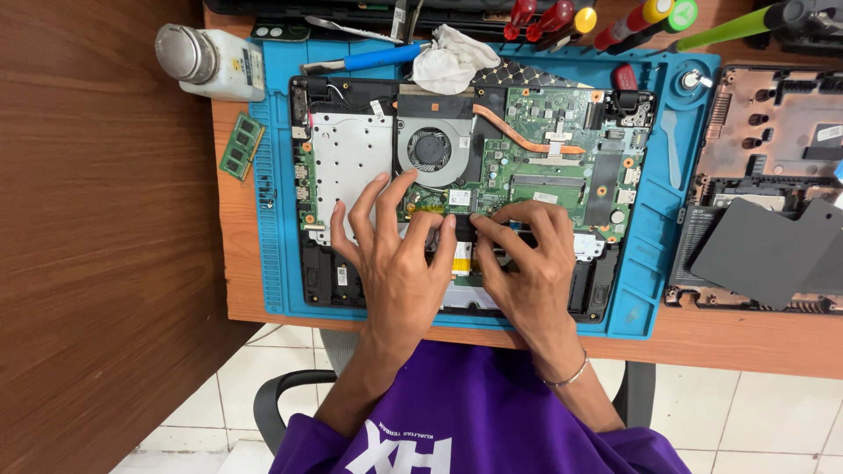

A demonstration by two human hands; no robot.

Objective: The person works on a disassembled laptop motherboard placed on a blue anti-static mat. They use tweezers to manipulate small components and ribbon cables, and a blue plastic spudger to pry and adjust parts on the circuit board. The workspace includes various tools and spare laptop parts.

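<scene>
Pressing with my left hand (pixel 395 263), fingers spread wide, holding nothing | my right hand (pixel 527 263) flat, fingertips down, also empty | opened laptop (pixel 351 167) lies under both hands, mid-bench on blue mat (pixel 650 263) | memory stick (pixel 241 147) at bench's left edge | tiled floor below.

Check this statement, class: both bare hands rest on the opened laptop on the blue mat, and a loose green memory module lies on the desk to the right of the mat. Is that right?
Not quite. The head view shows the green memory module lying left of the blue mat, not right. The rest holds: the left hand and right hand both rest on the opened laptop.
</scene>
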